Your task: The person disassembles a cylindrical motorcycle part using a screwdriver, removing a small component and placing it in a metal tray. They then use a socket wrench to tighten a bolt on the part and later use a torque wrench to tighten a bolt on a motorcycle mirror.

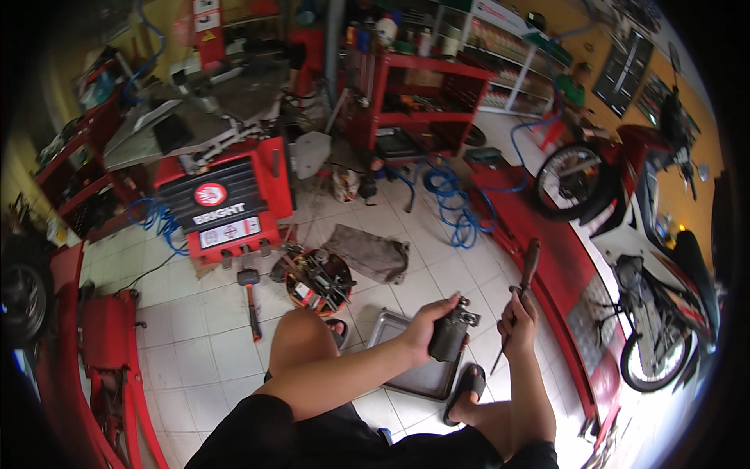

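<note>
At lower centre, my left fingers (445, 306) are clasping a dark metal cylinder (448, 339); just right, my right fingers (516, 315) are gripping a screwdriver (531, 263), shaft slanting down-left.

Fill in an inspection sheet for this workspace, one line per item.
Surface: pale tiled floor; metal tray between the feet.
Job's things: dark metal cylinder, screwdriver-like tool.
Clutter: hammer, round tool container, dark cloth on the floor.
Hands: left hand holds the cylinder; right hand holds the tool, handle up.
Cables: blue hose coiled on the floor; nothing else clear.
Surroundings: red machine, red shelving, motorcycle at right.
</note>
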A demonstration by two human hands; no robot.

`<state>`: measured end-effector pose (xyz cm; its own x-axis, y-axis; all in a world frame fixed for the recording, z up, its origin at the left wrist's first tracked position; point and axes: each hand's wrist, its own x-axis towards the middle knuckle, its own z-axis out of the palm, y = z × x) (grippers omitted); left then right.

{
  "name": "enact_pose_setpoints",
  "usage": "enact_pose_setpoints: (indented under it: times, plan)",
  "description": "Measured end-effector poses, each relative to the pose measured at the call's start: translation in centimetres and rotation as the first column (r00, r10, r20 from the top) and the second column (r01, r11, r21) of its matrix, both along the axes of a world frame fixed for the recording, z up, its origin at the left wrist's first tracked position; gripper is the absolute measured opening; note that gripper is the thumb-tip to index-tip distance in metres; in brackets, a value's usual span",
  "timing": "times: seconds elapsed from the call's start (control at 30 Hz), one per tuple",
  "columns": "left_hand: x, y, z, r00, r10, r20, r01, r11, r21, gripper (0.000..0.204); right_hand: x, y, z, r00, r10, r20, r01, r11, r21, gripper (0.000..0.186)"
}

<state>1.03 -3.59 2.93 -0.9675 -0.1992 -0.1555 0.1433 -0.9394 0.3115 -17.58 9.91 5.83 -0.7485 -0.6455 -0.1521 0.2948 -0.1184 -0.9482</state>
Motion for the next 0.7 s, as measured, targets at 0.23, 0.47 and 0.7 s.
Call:
enact_pose_setpoints:
  times: [0.23,0.47,0.7]
  plan:
    - [1.1,-1.1,-0.5,0.99,0.079,0.114,-0.084,0.996,0.041,0.037,2.3,-1.2,-0.4,0.993,0.081,-0.084,-0.08,0.997,0.024,0.024]
    - [0.8,-1.2,-0.2,0.997,0.057,0.058,-0.059,0.998,0.025,0.038,1.8,0.6,1.1,0.983,0.062,-0.175,-0.055,0.997,0.049,0.027]
    - [1.9,-1.8,-0.6,0.966,0.152,0.211,-0.151,0.988,-0.02,0.043,-0.1,1.2,0.5,0.944,0.041,-0.327,-0.034,0.999,0.027,0.023]
